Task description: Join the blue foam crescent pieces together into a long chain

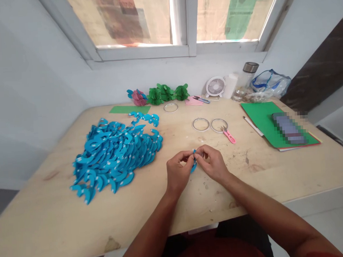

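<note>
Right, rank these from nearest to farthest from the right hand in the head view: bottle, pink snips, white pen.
From the right hand:
1. Pink snips: just beyond the hand, slightly to its right.
2. White pen: farther over to the right.
3. Bottle: far back, also to the right.

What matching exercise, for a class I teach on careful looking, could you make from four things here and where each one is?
1. Small blue piece
2. Pink-handled snips
3. White pen
4. Small white fan

A. Beside the green sheet
B. At the back of the table, left of the clear bottle
C. Held by the left hand and right hand
D. With its blades at a ring

Pairs: 1-C, 2-D, 3-A, 4-B
</note>
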`<state>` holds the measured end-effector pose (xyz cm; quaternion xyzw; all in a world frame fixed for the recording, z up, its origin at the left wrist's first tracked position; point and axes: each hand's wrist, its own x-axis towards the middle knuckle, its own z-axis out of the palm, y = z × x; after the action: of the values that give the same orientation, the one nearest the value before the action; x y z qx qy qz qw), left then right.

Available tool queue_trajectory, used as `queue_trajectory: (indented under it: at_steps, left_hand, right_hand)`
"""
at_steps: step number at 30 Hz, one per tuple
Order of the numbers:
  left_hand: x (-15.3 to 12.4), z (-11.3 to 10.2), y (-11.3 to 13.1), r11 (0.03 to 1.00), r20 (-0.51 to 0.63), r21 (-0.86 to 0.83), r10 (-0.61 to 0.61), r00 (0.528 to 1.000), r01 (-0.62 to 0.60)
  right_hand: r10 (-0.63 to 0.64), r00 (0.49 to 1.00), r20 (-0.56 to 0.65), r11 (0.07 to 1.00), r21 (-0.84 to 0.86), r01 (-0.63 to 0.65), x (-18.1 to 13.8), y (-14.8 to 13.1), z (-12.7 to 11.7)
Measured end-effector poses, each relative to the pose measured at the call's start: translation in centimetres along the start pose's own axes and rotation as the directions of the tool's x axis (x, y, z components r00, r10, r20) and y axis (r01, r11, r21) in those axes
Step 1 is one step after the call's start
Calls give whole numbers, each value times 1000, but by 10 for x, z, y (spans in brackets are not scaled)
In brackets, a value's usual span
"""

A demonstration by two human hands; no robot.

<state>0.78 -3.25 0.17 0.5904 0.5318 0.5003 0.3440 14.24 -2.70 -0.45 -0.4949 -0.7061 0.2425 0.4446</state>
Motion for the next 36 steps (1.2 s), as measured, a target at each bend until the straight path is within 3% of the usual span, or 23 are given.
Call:
queue_trajectory:
  at_steps: [7, 15, 26, 30, 36]
  left_hand:
    - [-2, 1, 2, 994, 4, 65, 89, 996, -89]
    - [-2, 1, 1, 997, -13, 26, 69, 998, -69]
    - [-6, 5, -8, 894, 9, 331, 318, 948, -303]
    - [-7, 5, -7, 907, 11, 315, 290, 957, -278]
    - [-6, 3, 2, 972, 1, 163, 172, 985, -170]
  right_hand:
    - [50, 999, -9, 999, -18, -51, 0, 0, 0]
    - [90, 996, 13, 995, -49, -89, 1, -3, -2]
    - [-20, 1000, 0, 978, -207, 19, -2, -1, 0]
    - [-48, 999, -22, 972, -231, 42, -2, -2, 0]
    - [-12, 999, -43, 985, -170, 5, -1, -3, 0]
